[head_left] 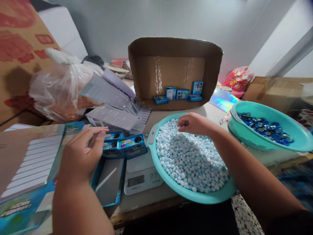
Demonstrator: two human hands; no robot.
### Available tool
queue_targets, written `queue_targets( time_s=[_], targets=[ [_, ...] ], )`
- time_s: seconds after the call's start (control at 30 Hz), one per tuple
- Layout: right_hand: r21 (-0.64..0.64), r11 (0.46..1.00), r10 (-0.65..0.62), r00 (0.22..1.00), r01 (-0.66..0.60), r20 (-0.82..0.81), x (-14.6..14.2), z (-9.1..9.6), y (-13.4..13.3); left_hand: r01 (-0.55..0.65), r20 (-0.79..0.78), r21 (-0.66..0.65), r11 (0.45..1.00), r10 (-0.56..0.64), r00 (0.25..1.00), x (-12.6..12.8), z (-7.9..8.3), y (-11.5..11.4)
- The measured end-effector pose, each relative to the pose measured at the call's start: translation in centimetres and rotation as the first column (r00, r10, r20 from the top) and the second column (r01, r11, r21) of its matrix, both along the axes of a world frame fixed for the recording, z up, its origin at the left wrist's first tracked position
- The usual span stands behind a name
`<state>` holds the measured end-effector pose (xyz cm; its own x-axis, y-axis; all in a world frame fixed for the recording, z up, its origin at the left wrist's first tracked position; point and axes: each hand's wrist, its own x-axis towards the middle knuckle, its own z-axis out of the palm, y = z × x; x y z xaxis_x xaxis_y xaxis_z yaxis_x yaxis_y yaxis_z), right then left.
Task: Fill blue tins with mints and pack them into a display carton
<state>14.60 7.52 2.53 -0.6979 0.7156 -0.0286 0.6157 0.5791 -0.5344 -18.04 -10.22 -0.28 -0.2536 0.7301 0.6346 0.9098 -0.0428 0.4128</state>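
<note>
My right hand (195, 124) is over the far part of a turquoise bowl (153, 156), its fingers curled; anything inside them is hidden. Small white and pale blue candies (190, 163) fill this bowl. My left hand (84, 147) is beside several small blue candy boxes (132, 145), fingers stretched to the right and the thumb close under them. Round dark holes show in the tops of these boxes. The nearest box stands at the back of a white digital scale (143, 179), whose lit display is too blurred to read. An open blue tray (110, 179) lies left of the scale.
A cardboard box (171, 70) stands on its side at the back, with several blue boxes (182, 94) inside. To the right, another turquoise bowl (259, 140) holds shiny blue lids (276, 135). Flat cardstock (112, 117) and a clear plastic bag (63, 85) lie at left.
</note>
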Motion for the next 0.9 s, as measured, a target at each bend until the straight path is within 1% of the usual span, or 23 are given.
queue_targets(
  time_s=[0.1,0.17,0.3,0.33,0.4,0.43,0.5,0.57,0.63,0.7,0.77,0.83,0.9],
  targets=[
    [-0.004,1.000,0.000,1.000,0.000,0.009,0.1,0.0,0.2,0.128,-0.040,-0.045,0.991,-0.130,0.991,0.8,0.2,0.0],
    [-0.007,1.000,-0.004,1.000,0.004,0.005,0.3,0.0,0.4,0.173,-0.055,-0.086,0.981,-0.178,0.982,1.1,0.3,0.1],
    [-0.016,0.999,-0.032,0.999,0.031,-0.036,0.4,0.1,0.4,0.175,-0.062,-0.093,0.980,-0.181,0.982,1.2,0.1,0.2],
    [0.004,0.999,-0.042,0.998,0.042,-0.046,0.1,0.2,0.2,0.171,-0.065,-0.091,0.981,-0.177,0.982,1.2,0.1,0.3],
    [0.099,0.994,-0.037,0.996,0.044,-0.076,-0.8,0.5,-0.7,0.164,-0.071,-0.092,0.982,-0.171,0.983,1.1,-0.1,0.4],
    [0.162,0.987,-0.002,0.995,0.019,-0.102,-1.6,0.7,-1.3,0.164,-0.070,-0.089,0.982,-0.170,0.983,1.1,-0.2,0.5],
    [0.273,0.958,0.137,0.979,-0.092,-0.153,-3.7,1.1,-2.7,0.180,-0.058,-0.080,0.980,-0.185,0.981,1.2,-0.3,0.7],
    [0.313,0.916,0.311,0.936,-0.249,-0.165,-6.2,1.6,-4.0,0.200,-0.045,-0.081,0.977,-0.204,0.978,1.2,-0.3,0.8],
    [0.305,0.879,0.420,0.898,-0.365,-0.135,-8.7,2.2,-5.0,0.198,-0.045,-0.094,0.976,-0.203,0.978,1.2,-0.2,0.9],
    [0.280,0.862,0.463,0.882,-0.423,-0.091,-10.7,2.6,-5.4,0.187,-0.056,-0.098,0.977,-0.193,0.980,1.1,-0.3,0.9],
    [0.254,0.853,0.479,0.877,-0.456,-0.037,-12.0,2.7,-5.6,0.190,-0.072,-0.083,0.978,-0.196,0.978,0.8,-0.4,0.9],
    [0.233,0.851,0.483,0.875,-0.471,0.003,-12.6,2.5,-5.8,0.187,-0.101,-0.067,0.980,-0.193,0.976,0.6,-0.5,0.8],
    [0.218,0.871,0.449,0.894,-0.441,0.017,-12.6,2.2,-6.1,0.170,-0.125,-0.063,0.983,-0.177,0.976,0.5,-0.7,0.8]
  ],
)
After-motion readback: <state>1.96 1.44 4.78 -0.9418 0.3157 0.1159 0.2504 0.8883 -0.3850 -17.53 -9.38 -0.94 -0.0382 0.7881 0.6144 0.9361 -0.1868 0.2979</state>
